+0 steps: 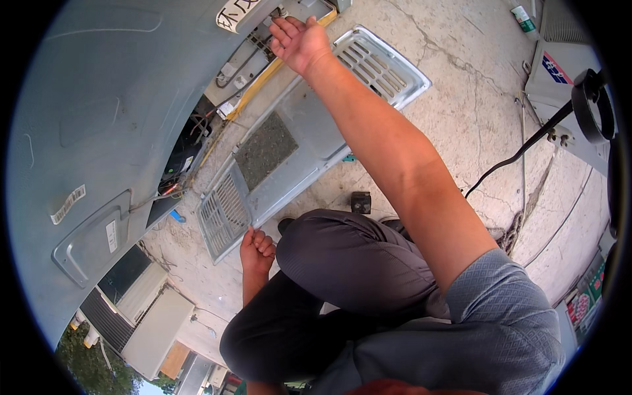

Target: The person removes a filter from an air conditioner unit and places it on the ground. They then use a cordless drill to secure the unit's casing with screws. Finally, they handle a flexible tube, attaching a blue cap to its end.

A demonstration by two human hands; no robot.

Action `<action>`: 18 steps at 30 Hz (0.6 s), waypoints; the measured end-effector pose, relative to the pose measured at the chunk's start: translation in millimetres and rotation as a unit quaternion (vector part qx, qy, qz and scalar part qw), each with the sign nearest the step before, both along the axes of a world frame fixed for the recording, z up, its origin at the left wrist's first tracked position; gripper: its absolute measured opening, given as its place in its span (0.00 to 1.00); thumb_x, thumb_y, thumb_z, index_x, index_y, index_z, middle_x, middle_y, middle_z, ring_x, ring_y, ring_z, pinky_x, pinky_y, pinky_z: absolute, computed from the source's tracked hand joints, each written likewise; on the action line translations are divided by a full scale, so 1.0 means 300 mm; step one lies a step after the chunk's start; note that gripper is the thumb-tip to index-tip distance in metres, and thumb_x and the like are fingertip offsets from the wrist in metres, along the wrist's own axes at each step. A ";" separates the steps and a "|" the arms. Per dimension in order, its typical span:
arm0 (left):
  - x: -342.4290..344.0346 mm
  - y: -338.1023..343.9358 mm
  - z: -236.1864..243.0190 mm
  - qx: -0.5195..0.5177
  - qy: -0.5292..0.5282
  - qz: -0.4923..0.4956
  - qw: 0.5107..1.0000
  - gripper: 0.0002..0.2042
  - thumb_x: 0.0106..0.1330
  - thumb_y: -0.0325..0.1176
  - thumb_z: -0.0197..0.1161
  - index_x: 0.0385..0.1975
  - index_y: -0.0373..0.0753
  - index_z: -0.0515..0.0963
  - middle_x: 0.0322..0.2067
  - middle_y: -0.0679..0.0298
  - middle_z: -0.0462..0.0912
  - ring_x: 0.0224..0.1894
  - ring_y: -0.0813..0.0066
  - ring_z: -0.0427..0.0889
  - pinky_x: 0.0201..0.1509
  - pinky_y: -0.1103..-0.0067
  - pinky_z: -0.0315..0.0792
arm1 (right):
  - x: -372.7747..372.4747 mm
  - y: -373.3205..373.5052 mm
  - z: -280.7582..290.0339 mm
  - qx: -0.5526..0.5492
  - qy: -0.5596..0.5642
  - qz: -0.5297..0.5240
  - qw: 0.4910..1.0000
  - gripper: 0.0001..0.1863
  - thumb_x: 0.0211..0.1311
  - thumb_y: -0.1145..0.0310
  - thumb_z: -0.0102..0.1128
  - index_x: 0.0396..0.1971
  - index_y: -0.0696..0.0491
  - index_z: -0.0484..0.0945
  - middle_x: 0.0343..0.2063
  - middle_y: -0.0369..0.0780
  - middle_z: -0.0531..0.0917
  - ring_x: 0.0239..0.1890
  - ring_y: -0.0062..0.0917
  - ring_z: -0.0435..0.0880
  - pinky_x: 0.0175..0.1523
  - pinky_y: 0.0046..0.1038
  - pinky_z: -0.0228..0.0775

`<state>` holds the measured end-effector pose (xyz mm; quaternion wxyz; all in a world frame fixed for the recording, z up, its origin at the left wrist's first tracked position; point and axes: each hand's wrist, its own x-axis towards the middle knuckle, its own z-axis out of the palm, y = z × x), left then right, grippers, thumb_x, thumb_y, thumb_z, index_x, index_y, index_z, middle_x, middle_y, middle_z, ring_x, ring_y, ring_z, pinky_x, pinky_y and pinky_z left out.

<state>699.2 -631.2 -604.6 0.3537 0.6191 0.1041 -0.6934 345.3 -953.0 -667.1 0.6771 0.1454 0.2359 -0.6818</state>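
Flanking one metal panel (315,131) (two grilles (227,212)), two hands (301,47)

Pale concrete floor (454,112) here is cracked all over, lol. There's a white-and-green tube (525,22) near a whitish boxy unit (541,92) with a red-and-blue sticker (556,68) on it. Black cable (507,160) curves toward some chunky black ring-shaped thing (578,112). Small black block (360,202) on the ground too. Opposite side has a pale boxy casing (158,326), a brown board (174,359) just beside it, and leafy greenery (91,362) nearby.
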 end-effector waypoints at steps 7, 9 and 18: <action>0.014 0.009 -0.019 -0.009 0.024 0.014 1.000 0.15 0.75 0.43 0.52 0.25 0.46 0.64 0.16 0.74 0.58 0.16 0.82 0.57 0.16 0.82 0.52 | 0.013 0.011 -0.009 0.006 0.099 0.003 0.995 0.33 0.78 0.46 0.24 0.67 0.56 0.59 0.60 0.43 0.76 0.43 0.28 0.80 0.40 0.29 0.71; 0.021 0.010 -0.025 -0.008 0.027 0.012 1.000 0.15 0.75 0.43 0.52 0.25 0.46 0.64 0.16 0.74 0.58 0.16 0.82 0.58 0.16 0.82 0.52 | 0.016 0.021 0.003 0.031 0.138 -0.003 0.990 0.29 0.78 0.49 0.30 0.66 0.55 0.63 0.59 0.42 0.77 0.43 0.27 0.81 0.40 0.29 0.72; 0.010 0.011 -0.031 0.012 0.021 0.025 0.999 0.14 0.74 0.42 0.53 0.25 0.46 0.64 0.16 0.74 0.58 0.15 0.82 0.57 0.16 0.83 0.52 | -0.041 0.004 -0.011 -0.053 0.834 0.107 0.539 0.27 0.56 0.74 0.50 0.60 0.55 0.72 0.55 0.53 0.77 0.51 0.47 0.80 0.56 0.36 0.73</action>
